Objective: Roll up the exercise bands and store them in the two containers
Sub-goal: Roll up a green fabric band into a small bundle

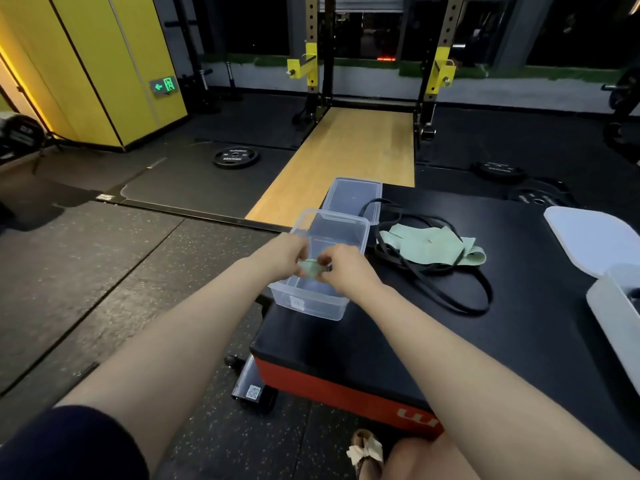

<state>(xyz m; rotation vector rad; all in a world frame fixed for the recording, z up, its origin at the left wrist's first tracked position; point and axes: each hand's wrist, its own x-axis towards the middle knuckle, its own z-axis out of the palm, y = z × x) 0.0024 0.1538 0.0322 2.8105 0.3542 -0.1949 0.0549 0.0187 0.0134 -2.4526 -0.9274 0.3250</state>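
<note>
Green band roll [312, 269], small and tight, pinched between the fingers of the left hand [284, 255] and right hand [341, 268], held over the clear container [322, 308] at the surface [519, 306] edge. Risk, as judged: slackened grip lets the roll spring open. Both forearms extended forward, wrists converging. Loose green band [433, 249] and black band [446, 289] lie alongside, unrolled.

A pale green rolled band [311, 268] sits over a clear container [313, 299], more pale green bands [433, 247] and a black loop band [450, 292] lie on the black, red-sided table [519, 237], beside speckled dark flooring [104, 271].
</note>
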